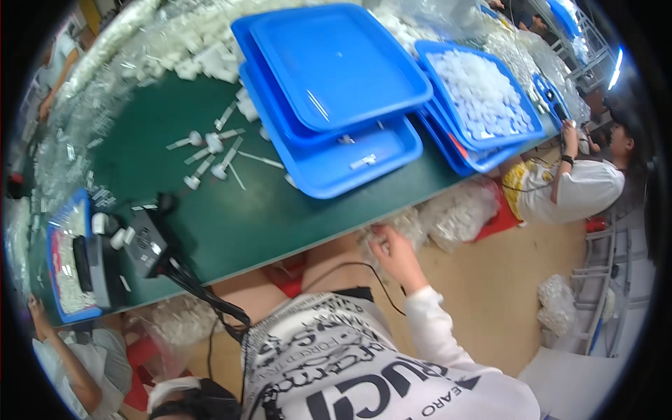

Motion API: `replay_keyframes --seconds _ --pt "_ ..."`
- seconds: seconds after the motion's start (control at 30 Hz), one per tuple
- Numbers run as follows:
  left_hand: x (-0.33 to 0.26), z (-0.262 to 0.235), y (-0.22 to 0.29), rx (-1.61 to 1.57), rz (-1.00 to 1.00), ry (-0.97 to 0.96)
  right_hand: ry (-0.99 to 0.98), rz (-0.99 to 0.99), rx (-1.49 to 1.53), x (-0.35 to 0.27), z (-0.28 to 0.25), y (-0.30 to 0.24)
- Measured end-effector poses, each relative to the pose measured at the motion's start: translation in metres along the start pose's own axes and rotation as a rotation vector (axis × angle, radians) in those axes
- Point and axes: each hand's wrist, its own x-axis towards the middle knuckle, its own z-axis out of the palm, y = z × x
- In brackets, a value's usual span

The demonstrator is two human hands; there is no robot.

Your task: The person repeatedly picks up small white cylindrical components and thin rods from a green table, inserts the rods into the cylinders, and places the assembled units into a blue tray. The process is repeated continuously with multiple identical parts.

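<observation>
Just beyond the table's near edge, my right hand (399,260) is low, its fingers curled together against a clear plastic bag (409,222). What lies between the fingertips is too small to make out. My left hand is out of view. Several white plastic pieces (214,145) with thin stems and round caps lie loosely on the green table (280,217). To their right, blue trays (339,63) are stacked askew, and a few small pale pieces (364,162) rest in the lowest one.
Farther right, a blue tray (483,105) holds many white caps. At left stand a black device (147,241) with cables and a blue bin (66,266) of pale pieces. Heaped white parts (203,59) line the back. Co-workers (570,182) sit at both sides.
</observation>
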Motion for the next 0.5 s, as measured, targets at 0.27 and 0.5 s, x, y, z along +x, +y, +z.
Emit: replay_keyframes --seconds 0.27,0.5 --pt "-0.037 -0.055 0.025 0.346 -0.404 -0.115 -0.535 -0.788 -0.542 -0.027 -0.013 -0.169" --pt "-0.078 -0.067 0.05 0.514 -0.593 0.064 -0.449 -1.205 -1.28 -0.022 -0.069 -0.324"
